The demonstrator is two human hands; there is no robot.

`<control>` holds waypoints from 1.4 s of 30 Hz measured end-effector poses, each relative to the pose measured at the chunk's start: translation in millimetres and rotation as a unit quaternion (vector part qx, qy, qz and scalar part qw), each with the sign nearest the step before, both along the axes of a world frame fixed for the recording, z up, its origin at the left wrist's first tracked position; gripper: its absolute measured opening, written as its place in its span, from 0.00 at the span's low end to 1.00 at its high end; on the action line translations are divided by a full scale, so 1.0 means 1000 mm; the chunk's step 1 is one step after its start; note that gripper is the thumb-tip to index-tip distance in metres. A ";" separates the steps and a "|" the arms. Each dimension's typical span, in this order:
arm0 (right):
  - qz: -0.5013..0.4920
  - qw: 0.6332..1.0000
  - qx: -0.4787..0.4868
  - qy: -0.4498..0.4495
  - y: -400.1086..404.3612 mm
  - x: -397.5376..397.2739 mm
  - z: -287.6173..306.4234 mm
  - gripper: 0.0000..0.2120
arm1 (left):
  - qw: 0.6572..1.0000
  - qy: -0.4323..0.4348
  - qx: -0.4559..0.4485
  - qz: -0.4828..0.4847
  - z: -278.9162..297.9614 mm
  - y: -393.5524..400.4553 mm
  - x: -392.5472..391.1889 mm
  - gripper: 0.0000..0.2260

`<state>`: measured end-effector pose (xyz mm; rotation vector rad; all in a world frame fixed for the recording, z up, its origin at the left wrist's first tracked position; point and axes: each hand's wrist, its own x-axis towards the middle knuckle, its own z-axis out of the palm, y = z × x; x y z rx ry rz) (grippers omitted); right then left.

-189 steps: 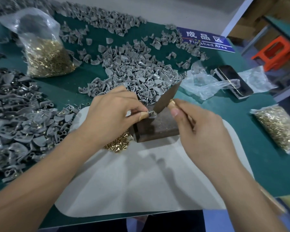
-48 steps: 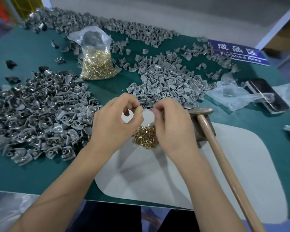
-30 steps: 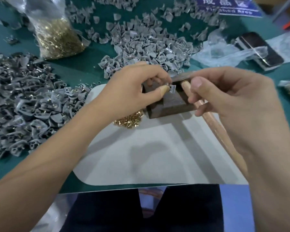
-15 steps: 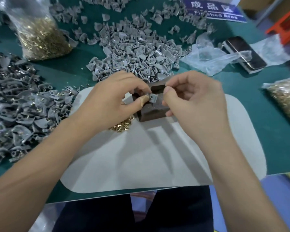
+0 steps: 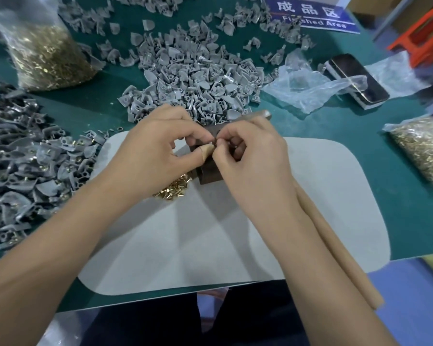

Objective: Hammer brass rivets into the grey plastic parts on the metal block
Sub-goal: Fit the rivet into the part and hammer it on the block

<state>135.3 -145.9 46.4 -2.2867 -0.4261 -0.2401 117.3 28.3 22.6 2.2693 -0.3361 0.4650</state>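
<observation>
Left hand [image 5: 158,151] and right hand [image 5: 250,156], fingers curled, pinch something tiny, hidden, above the metal block [image 5: 210,174].

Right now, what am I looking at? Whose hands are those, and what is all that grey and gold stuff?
The camera sits on a person's head, looking down at their own two hands. The left hand and right hand meet over a dark metal block, pinching something tiny that I cannot make out. Loose brass rivets lie beside the block on a pale mat. Behind is a heap of grey parts, with a bag of rivets to its left. The hammer lies under the right arm, not held.
</observation>
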 end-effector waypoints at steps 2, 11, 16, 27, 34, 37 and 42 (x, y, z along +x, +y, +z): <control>0.004 1.000 0.000 0.000 0.000 0.001 -0.001 0.02 | 1.000 0.001 -0.001 0.003 0.000 0.000 0.000 0.03; 0.032 0.999 -0.019 0.022 -0.006 0.003 0.002 0.03 | 1.000 0.021 -0.013 -0.007 0.004 0.004 0.001 0.03; 0.069 0.996 -0.053 0.028 -0.009 0.007 0.009 0.04 | 0.999 0.026 -0.010 -0.016 0.004 0.005 0.002 0.04; 0.122 0.977 -0.173 0.000 -0.006 0.012 0.033 0.06 | 0.999 0.029 -0.014 -0.017 0.004 0.007 0.002 0.02; 0.134 0.932 -0.337 -0.014 0.010 0.006 0.049 0.05 | 1.000 0.022 -0.002 -0.017 0.006 0.006 0.002 0.03; 0.119 0.954 -0.274 -0.006 0.002 0.008 0.043 0.07 | 0.999 0.018 0.040 -0.003 0.008 0.004 -0.001 0.03; 0.087 0.978 -0.190 -0.003 -0.002 0.011 0.030 0.07 | 0.997 0.011 0.064 0.028 0.007 -0.002 -0.003 0.02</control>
